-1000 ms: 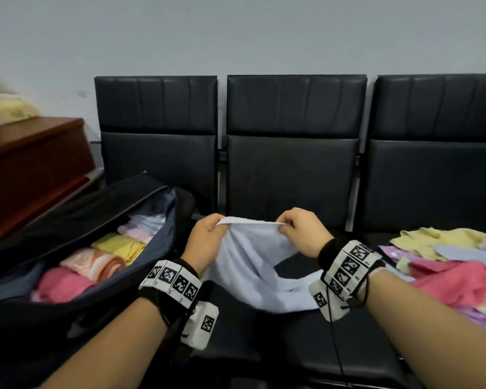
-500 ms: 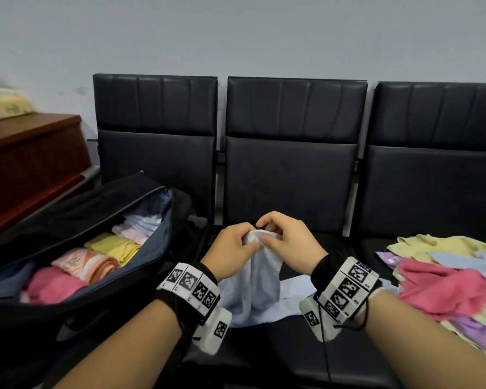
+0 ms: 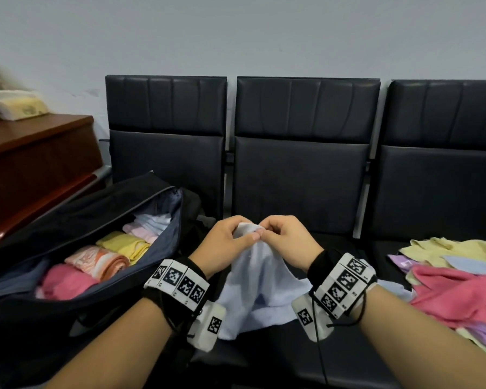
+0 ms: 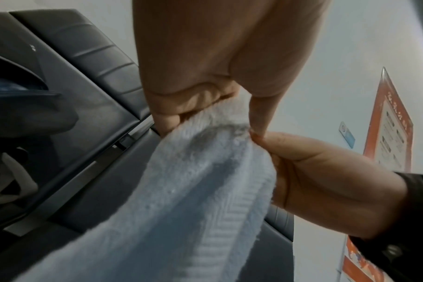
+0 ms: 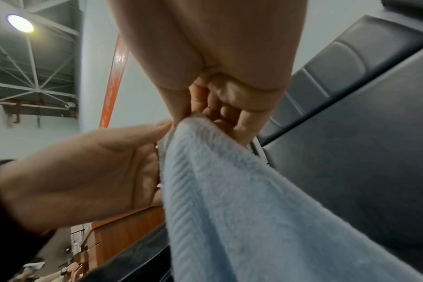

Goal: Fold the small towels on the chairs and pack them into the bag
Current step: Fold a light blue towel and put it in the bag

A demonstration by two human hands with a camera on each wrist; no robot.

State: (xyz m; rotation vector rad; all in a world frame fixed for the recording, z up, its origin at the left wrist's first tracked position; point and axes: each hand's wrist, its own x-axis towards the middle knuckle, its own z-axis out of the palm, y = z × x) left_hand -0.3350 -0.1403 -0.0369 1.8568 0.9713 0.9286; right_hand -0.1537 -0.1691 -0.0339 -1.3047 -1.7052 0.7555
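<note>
A pale blue towel [image 3: 260,282] hangs over the middle chair seat, its top edge bunched between both hands. My left hand [image 3: 227,240] pinches the top edge from the left, and my right hand [image 3: 285,237] pinches it from the right, thumbs nearly touching. In the left wrist view the towel [image 4: 181,190] drops from my left hand's fingers [image 4: 172,118]. The right wrist view has the same towel [image 5: 229,190] held under my right hand's fingers [image 5: 229,114]. An open dark bag [image 3: 76,217] on the left chair holds several rolled towels [image 3: 96,259].
A heap of loose towels [image 3: 458,287], yellow, pink, blue and purple, lies on the right chair. A brown wooden cabinet [image 3: 37,161] stands left of the chairs with folded cloth on top. Three black chair backs [image 3: 303,153] line the grey wall.
My hands, earlier apart with the towel's top edge stretched between them, have come together so the corners meet. The towel now hangs doubled and bunched.
</note>
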